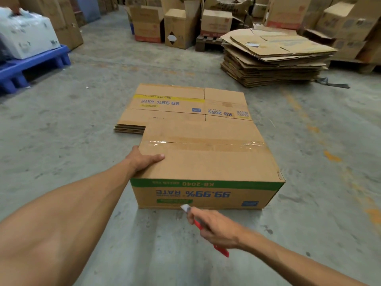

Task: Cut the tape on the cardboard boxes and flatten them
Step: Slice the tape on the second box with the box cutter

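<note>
The box (206,162) is sitting closed on the concrete floor (92,112), its top flaps meeting at a seam that is running crosswise under a strip of clear, wrinkled tape (204,143); judging by that unbroken strip, the cutting step on this box is only now being set up. The left hand (144,159) is gripping the box's near left corner, thumb lying flat on the top panel and fingers apparently wrapping down the side, though those fingers are hiding behind the edge. The right hand (216,226) is hovering just in front of the box's printed front face, fingers curling round a slim red knife (203,228) whose pale tip is pointing up toward the box without touching it. The next move is probably calling for lifting the blade over the front edge to one end of the tape and drawing it shallowly along the seam while the left hand is steadying the carton. The cardboard is looking matte, stiff and square-edged, with a green band along the front. Directly behind the box a low stack of flattened cartons (185,106) is lying; farther behind it and to the right a taller pile (274,58) of limp, ragged sheets is resting, and behind and to the left a blue plastic pallet (31,67) is bearing wrapped goods.
</note>
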